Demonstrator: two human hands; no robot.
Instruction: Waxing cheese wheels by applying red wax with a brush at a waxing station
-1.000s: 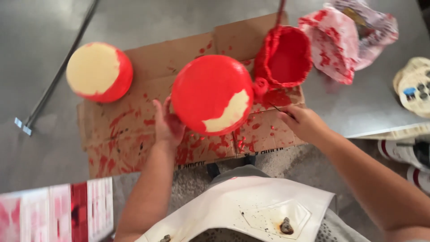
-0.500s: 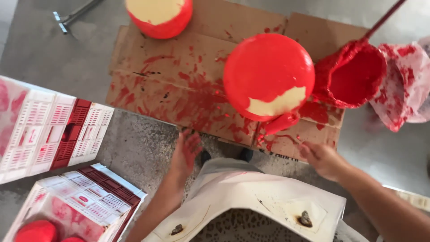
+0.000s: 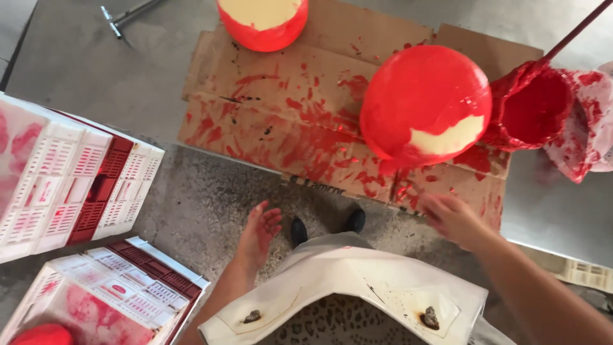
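Note:
A round cheese, coated red except for a pale bare patch near its lower right, sits on a paint-stained cardboard sheet on a steel table. My right hand hovers at the cardboard's front edge just below that cheese, fingers loosely curled, holding nothing. Well below the table edge, my left hand hangs over the floor with its fingers apart and empty. A second cheese, red-sided with a pale top, stands at the far end of the cardboard.
A red pot of coating with a stick in it stands right of the cheese, next to a red-smeared plastic bag. White and red plastic crates are stacked at the left; the lower crate holds a red cheese. A metal tool lies at the back.
My view has swung down and left, bringing the crates into sight. My left hand left the cheese and dropped below the table edge. My right hand stays at the cardboard's front edge.

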